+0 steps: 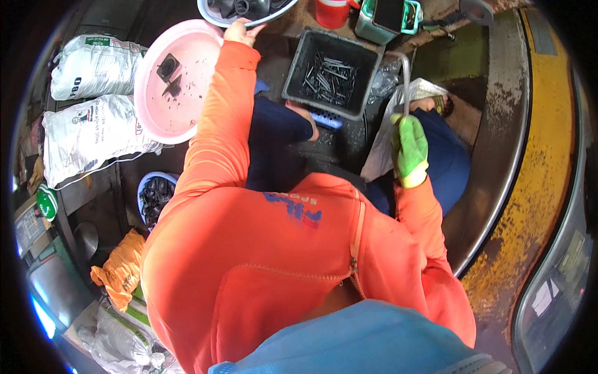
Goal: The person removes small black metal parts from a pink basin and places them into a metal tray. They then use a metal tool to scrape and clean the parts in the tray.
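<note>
My bare left hand (242,33) reaches far forward and grips the rim of a light blue basin (248,22). Dark, shiny parts (249,9) fill that basin, which the top edge cuts off. A green glove covers my right hand (411,149), its fingers closed around a thin, bent metal rod (407,81). The rod points away from me and curves at its far end, beside the black bin (366,100). Below my left forearm lies a pink basin (144,93) with a black square part (167,67) and dark scraps in it.
Dark slender pieces (329,81) lie in the bin. A red container (332,14) and a pale green box (374,28) stand behind it. White sacks (93,134) and another basin of dark parts (157,198) are at left. Worn yellow machinery (529,206) borders the right side.
</note>
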Demonstrator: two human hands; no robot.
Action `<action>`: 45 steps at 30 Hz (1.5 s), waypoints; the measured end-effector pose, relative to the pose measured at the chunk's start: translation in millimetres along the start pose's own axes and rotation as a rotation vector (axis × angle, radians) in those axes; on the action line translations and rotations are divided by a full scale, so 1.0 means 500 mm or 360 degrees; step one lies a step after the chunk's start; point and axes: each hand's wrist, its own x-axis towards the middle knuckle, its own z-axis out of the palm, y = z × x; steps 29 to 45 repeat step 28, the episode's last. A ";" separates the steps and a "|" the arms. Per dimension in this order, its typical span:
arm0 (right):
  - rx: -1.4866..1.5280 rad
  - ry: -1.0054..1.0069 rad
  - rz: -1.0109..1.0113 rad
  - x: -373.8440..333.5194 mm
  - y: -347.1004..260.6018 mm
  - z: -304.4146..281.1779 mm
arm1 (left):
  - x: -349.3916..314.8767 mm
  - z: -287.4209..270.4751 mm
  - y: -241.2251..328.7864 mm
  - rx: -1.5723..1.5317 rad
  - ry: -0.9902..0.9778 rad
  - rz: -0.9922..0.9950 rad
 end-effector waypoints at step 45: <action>-0.0713 0.0870 -0.1210 0.437 -0.062 -0.165 | -0.306 -0.131 -0.233 0.1291 -0.0119 -0.0709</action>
